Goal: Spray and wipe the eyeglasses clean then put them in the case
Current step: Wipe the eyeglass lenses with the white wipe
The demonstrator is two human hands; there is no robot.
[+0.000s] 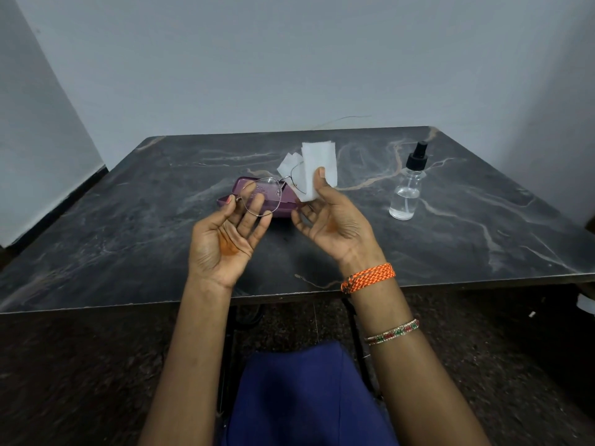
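A: Table [135, 220]: dark marble-look top, smooth, low sheen, pale tan veins.
B: Eyeglasses [262, 196]: thin bright metal wire frame, clear lenses, droplets on one.
A: Wipe [318, 169]: white, matt, soft tissue or cloth; cannot tell which.
B: Case [283, 204]: purple, smooth, dull. Spray bottle [406, 194]: clear, glossy, black plastic top.

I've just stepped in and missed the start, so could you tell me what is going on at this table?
A person is cleaning a pair of glasses above a dark marble-patterned table. The left hand holds the frame at one end; droplets show on that lens. The right hand presses a white wipe over the other lens. The purple case lies on the table behind the hands; whether it is open is hard to tell. The spray bottle stands apart to the right, untouched.
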